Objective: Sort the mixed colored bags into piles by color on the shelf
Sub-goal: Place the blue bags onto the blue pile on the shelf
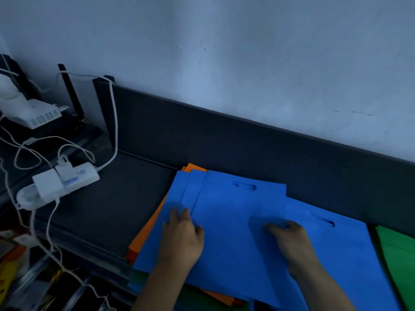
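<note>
Several blue bags (233,212) with cut-out handles lie fanned on top of a mixed stack on the dark shelf (107,207). Orange bags (148,227) stick out under them at the left and back, and a green edge shows at the stack's front. My left hand (179,239) rests on the left blue bags with fingers spread at their edges. My right hand (289,241) lies on the top blue bag, fingers slightly bent against the fabric. A green pile (397,254) sits at the right edge.
A white power strip (58,182) with plugs and white cables lies on the shelf's left part. A white device and black router antennas (71,95) stand further left. A dark back panel (224,140) runs along the pale wall.
</note>
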`<state>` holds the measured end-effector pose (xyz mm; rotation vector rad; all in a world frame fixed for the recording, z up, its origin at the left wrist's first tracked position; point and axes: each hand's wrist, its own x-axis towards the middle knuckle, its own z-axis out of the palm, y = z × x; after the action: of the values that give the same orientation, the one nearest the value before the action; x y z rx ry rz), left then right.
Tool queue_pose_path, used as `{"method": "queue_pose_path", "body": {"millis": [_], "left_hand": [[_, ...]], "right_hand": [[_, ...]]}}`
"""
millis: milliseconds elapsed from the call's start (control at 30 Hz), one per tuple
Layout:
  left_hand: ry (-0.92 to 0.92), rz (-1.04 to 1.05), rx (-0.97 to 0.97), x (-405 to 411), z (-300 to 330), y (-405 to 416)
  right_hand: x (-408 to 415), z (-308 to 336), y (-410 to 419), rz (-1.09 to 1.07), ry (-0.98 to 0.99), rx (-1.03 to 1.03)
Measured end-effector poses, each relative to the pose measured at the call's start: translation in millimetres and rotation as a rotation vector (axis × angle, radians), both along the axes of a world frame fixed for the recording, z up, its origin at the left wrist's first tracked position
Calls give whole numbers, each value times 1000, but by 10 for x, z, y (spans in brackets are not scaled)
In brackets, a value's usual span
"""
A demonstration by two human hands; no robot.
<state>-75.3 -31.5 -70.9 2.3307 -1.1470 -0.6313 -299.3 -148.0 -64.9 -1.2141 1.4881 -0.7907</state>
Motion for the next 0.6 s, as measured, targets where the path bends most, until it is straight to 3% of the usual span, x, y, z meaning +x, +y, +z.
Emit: {"method": "queue_pose_path", "body": {"millis": [167,333,600], "left_hand": [[12,30,-67,-95,74,7],[-56,54,25,-90,11,-23],[-88,89,-35,-221,125,-18]], "right_hand": [[-34,-59,-22,95,64,45],[-43,-11,39,146,163,-26],[-177,190,90,172,38,-125]]}}
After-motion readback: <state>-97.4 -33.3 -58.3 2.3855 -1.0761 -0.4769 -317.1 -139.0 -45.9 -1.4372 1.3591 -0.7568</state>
